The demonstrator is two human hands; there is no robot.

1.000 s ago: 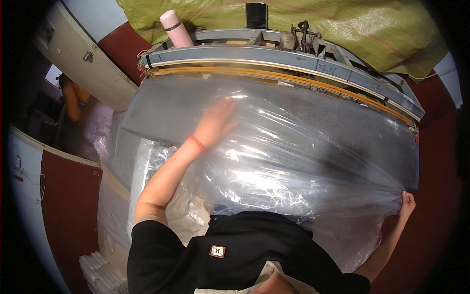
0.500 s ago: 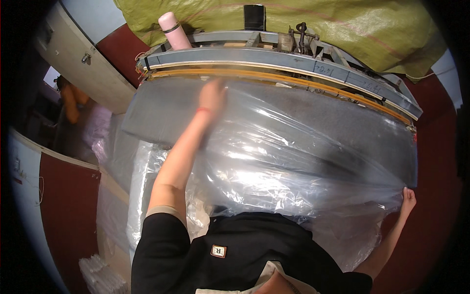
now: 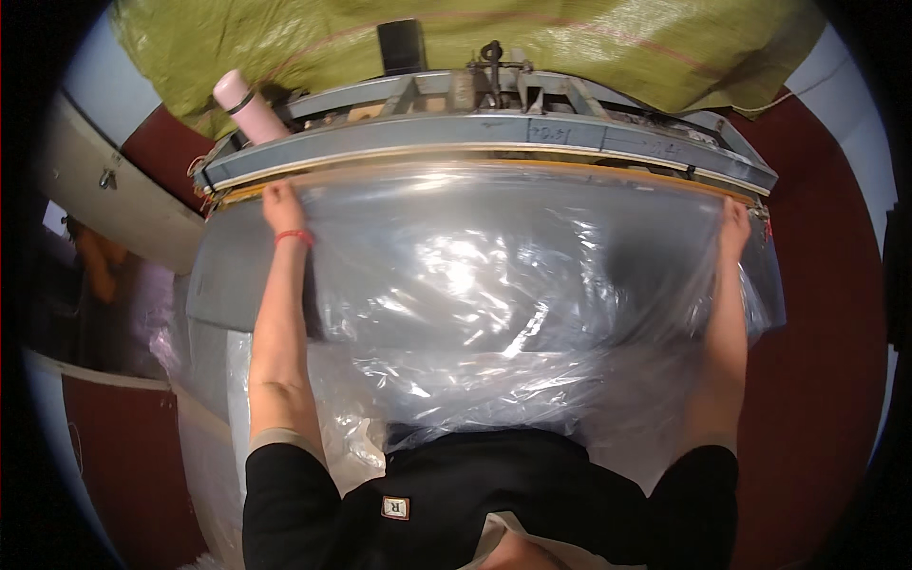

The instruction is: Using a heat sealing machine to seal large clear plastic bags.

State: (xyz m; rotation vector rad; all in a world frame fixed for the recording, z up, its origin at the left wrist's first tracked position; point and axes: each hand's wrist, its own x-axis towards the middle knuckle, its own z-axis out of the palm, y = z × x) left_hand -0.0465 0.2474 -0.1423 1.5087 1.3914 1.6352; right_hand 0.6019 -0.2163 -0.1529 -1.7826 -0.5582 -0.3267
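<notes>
Left hand (image 3: 282, 204) now lying at upper left, right hand (image 3: 734, 220) at upper right, both pinching far edge of clear plastic sheet (image 3: 494, 275), having moved up from earlier spots. Sheet stretching across grey table (image 3: 237, 285), edge meeting machine bar (image 3: 475, 133); lining-up looks nearly done.

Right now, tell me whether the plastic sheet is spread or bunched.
Spread: the plastic sheet lies stretched across the table, left hand and right hand holding its far corners.
</notes>
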